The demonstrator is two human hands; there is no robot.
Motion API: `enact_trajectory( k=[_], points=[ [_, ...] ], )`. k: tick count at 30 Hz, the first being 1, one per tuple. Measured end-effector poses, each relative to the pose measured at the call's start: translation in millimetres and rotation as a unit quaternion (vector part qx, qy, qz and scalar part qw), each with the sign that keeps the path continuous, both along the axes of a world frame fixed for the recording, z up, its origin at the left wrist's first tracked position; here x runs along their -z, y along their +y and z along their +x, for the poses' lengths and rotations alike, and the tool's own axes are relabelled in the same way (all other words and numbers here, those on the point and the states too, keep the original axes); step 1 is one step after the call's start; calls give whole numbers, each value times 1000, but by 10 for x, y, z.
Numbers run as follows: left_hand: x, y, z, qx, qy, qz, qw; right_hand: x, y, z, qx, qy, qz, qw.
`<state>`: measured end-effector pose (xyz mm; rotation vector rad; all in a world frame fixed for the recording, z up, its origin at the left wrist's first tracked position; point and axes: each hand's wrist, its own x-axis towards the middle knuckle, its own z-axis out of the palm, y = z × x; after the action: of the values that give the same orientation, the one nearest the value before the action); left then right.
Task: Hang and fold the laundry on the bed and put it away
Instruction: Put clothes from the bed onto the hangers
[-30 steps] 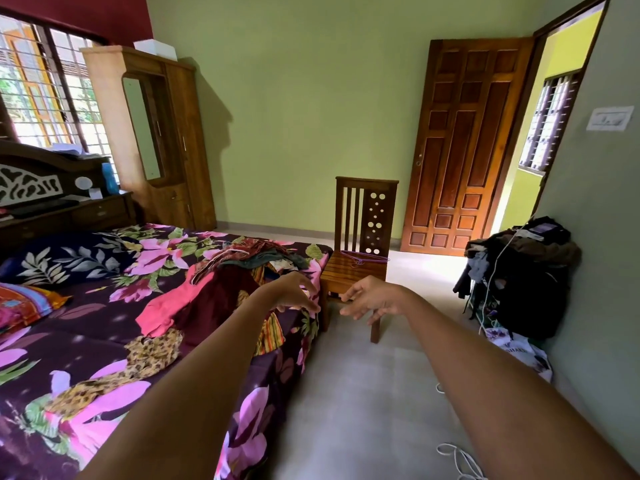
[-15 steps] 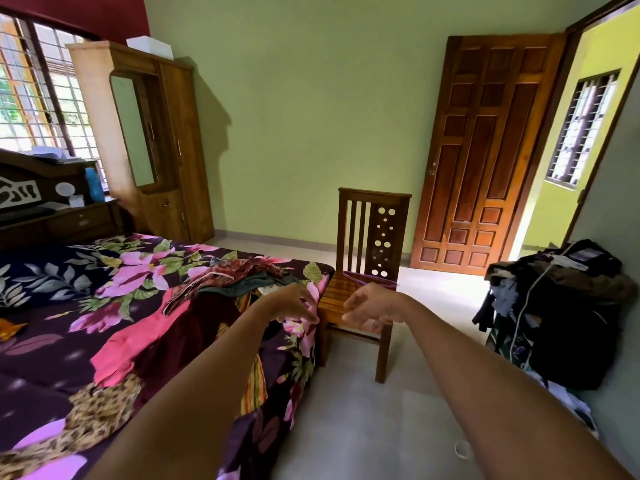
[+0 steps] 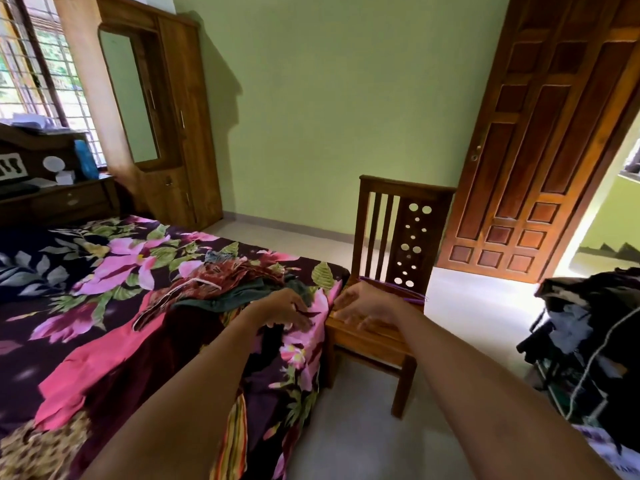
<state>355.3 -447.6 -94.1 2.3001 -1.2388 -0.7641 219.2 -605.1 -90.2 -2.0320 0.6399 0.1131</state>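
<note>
Item 1. Laundry (image 3: 221,289): a mixed heap, with red print and dark green cloth on top and pink and maroon pieces trailing nearer. It lies on the right half of the bed (image 3: 104,271), close to the far right corner. I see nothing folded yet.

Item 2. Left grip (image 3: 287,308): a bare hand over the bed's far right corner, just right of the heap. The fingers are loosely spread and hold nothing. I judge it poised to take the top garment.

Item 3. Right grip (image 3: 367,306): a bare hand over the seat of the chair (image 3: 377,344), fingers relaxed and spread, pinching nothing. I cannot tell whether they touch the wood.

Item 4. Hangers (image 3: 394,287): thin and purple, lying on the seat just behind the right grip. They were likely left there within reach for hanging.

Item 5. Edges: the chair stands against the bed's right edge with no gap visible, so garments can pass straight across.

Item 6. Open room: bare floor (image 3: 346,427) runs near and right of the chair to a dark clothes pile (image 3: 588,341). The wardrobe (image 3: 180,133) stands far left, past the bed.
</note>
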Motion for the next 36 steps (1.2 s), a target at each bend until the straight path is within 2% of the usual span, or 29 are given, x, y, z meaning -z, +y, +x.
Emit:
enact_trajectory(
  k=[8, 13, 20, 26, 29, 36],
  points=[
    [168, -1096, 1563, -48, 3, 6, 999, 118, -1130, 1591, -13, 5, 20, 1000],
    [306, -1467, 2244, -21, -4, 29, 999, 374, -1578, 2442, -57, 43, 31, 997],
    [766, -1563, 3366, -151, 19, 63, 986, 813, -1971, 3909, -149, 90, 32, 984],
    [1017, -1451, 4028, -283, 56, 113, 951, 1106, -1864, 5206, -298, 128, 31, 945],
    [1099, -1366, 4197, -369, 66, 101, 921, 1255, -1734, 5660, -365, 135, 8, 921],
    [1463, -1086, 4250, -494, 111, 112, 855, 1756, -1350, 6257, -498, 51, -97, 860]
  ],
)
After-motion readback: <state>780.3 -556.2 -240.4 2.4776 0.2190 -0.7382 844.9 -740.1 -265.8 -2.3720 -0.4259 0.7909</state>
